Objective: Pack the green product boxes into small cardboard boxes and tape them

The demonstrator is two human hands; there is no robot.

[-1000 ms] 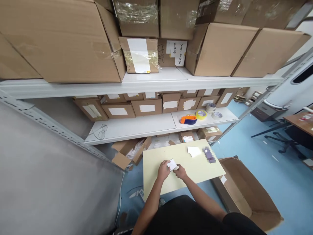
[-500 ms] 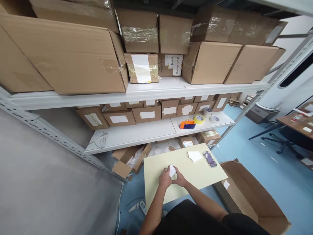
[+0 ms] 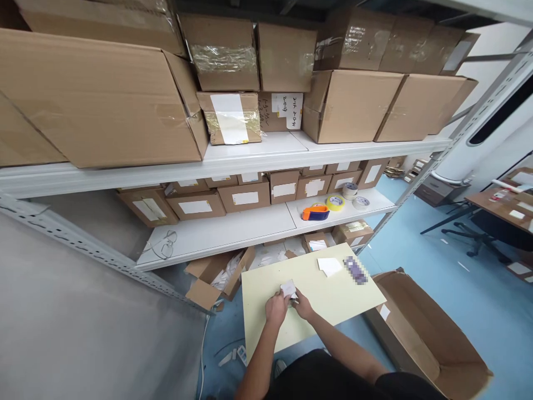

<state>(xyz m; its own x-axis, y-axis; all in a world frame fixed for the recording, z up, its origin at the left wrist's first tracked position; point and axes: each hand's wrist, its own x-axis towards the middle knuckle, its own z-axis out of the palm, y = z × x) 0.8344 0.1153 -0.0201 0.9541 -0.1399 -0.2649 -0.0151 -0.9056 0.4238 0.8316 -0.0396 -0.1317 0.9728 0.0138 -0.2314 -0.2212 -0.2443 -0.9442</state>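
Observation:
A small white paper piece (image 3: 288,288) is held between my two hands above the pale yellow board (image 3: 258,283). My left hand (image 3: 276,309) is closed on its left lower edge. My right hand (image 3: 303,305) closes on its right side, where a small dark bit shows between the fingers; I cannot make out what that is. Further back on the board lies a white sheet with an angled cut edge (image 3: 330,266). Beside it is a purple, pixelated object (image 3: 356,270).
Shelves hold many cardboard boxes (image 3: 245,196). An orange and blue tape dispenser (image 3: 315,213), a yellow tape roll (image 3: 335,203) and glasses (image 3: 167,245) lie on the middle shelf. A large open carton (image 3: 433,328) stands right of the board, a smaller open box (image 3: 219,275) to its left.
The white paper piece has turned, showing its face flatter and higher between my hands. My right hand has shifted slightly lower. The view has moved a little.

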